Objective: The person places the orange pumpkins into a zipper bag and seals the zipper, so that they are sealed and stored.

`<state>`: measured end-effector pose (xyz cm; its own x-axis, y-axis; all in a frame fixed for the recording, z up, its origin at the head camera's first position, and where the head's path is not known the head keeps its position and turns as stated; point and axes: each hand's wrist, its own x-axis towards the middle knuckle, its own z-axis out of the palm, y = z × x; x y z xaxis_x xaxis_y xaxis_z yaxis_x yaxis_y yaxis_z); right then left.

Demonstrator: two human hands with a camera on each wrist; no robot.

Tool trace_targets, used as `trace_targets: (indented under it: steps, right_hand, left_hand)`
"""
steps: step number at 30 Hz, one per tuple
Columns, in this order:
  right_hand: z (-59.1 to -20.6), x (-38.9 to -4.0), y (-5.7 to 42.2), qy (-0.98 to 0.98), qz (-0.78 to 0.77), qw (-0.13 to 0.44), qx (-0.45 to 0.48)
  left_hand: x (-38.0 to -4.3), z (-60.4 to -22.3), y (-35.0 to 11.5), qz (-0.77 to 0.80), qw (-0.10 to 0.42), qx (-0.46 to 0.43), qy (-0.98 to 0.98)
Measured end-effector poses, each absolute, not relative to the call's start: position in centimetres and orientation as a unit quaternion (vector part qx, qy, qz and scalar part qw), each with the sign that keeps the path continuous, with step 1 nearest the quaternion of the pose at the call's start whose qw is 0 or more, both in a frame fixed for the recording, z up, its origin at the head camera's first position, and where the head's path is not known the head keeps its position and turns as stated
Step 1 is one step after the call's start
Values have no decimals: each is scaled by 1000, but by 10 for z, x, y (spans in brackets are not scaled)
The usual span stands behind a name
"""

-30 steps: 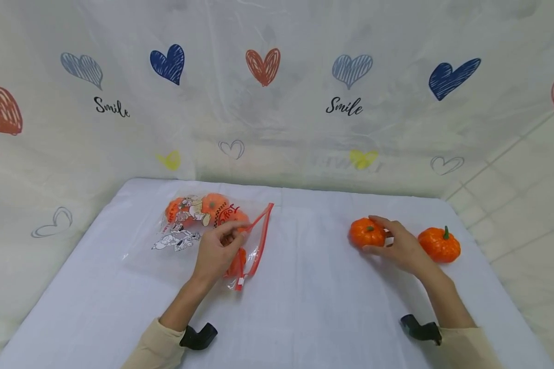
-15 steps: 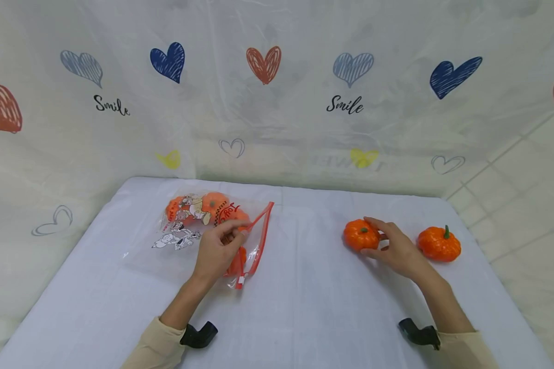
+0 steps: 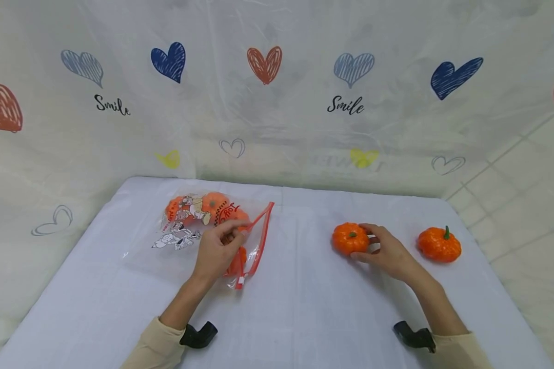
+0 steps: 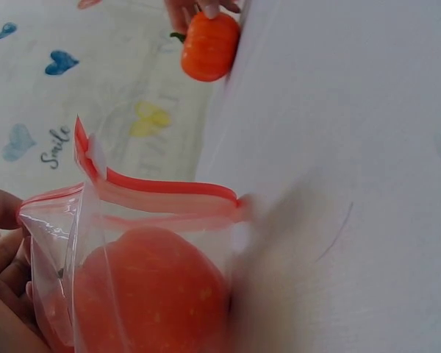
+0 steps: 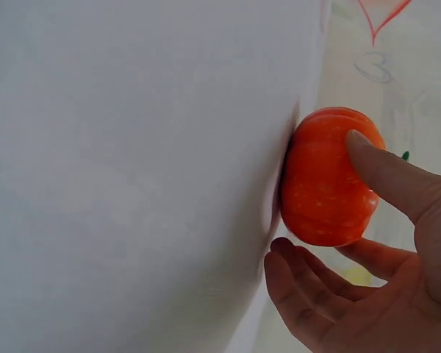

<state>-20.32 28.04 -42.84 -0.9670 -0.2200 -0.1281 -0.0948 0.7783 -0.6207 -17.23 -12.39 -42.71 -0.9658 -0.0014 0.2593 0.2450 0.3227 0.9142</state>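
Observation:
A clear plastic zipper bag (image 3: 175, 259) with a red zip edge and printed cartoons lies at the left of the table. Several orange pumpkins (image 3: 212, 203) show through its film; one bagged pumpkin (image 4: 154, 294) looms large in the left wrist view. My left hand (image 3: 217, 252) pinches the bag's upper edge, so the mouth gapes toward the right. Right of the middle, my right hand (image 3: 388, 254) grips a small orange pumpkin (image 3: 349, 239) with a green stem. Thumb and fingers span its sides in the right wrist view (image 5: 331, 176).
Another orange pumpkin (image 3: 439, 245) with a green stem sits farther right on the white-covered table (image 3: 304, 318). Behind the table hangs a pale sheet (image 3: 295, 128) printed with hearts. Dark wrist mounts (image 3: 198, 335) stick out from both sleeves.
My right hand and the pumpkin it holds have moved left and slightly toward me, away from the other pumpkin. The left hand and the bag have stayed in place.

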Motion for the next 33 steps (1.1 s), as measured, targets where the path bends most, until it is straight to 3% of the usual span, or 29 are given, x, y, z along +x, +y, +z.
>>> trace_targets:
  steps: [33]
  right_hand:
    - [-431,-193,241,935,-320,99,-119]
  left_hand:
    - [-174,-430,-124,-575,113,-81,-806]
